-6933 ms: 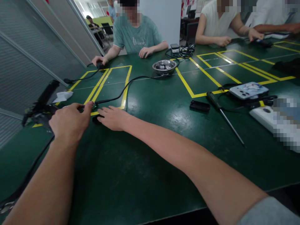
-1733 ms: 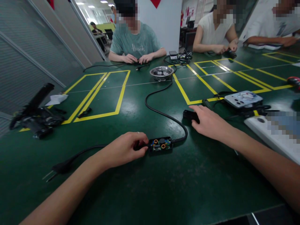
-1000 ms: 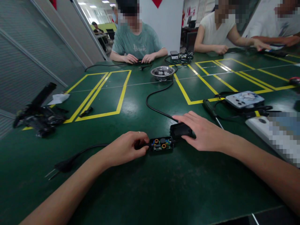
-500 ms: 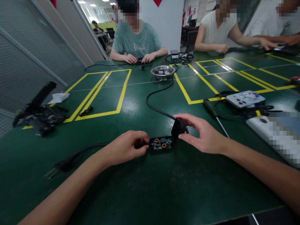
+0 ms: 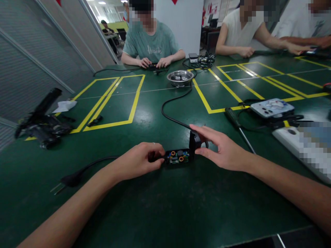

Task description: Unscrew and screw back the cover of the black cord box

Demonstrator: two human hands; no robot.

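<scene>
An open black power adapter [image 5: 178,156] lies on the green table [image 5: 165,206], its circuit board with orange coils showing. My left hand [image 5: 141,164] is closed on the adapter's left end, where a black cable runs off to a two-pin plug [image 5: 67,180]. My right hand [image 5: 219,149] holds the black cover [image 5: 193,141] on edge at the adapter's right end, fingers pinched round it. A second black cable [image 5: 170,103] leads from that end toward the steel bowl [image 5: 180,76].
A screwdriver [image 5: 238,125] lies right of my right hand, with a phone [image 5: 272,106] and a white device [image 5: 300,137] beyond. Black tool parts [image 5: 42,124] sit far left. Other people work across the table; one holds an adapter [image 5: 153,65].
My right hand took the black cover from the table, carried it left to the adapter, and tipped it up on edge at the right end. My left hand stayed on the adapter.
</scene>
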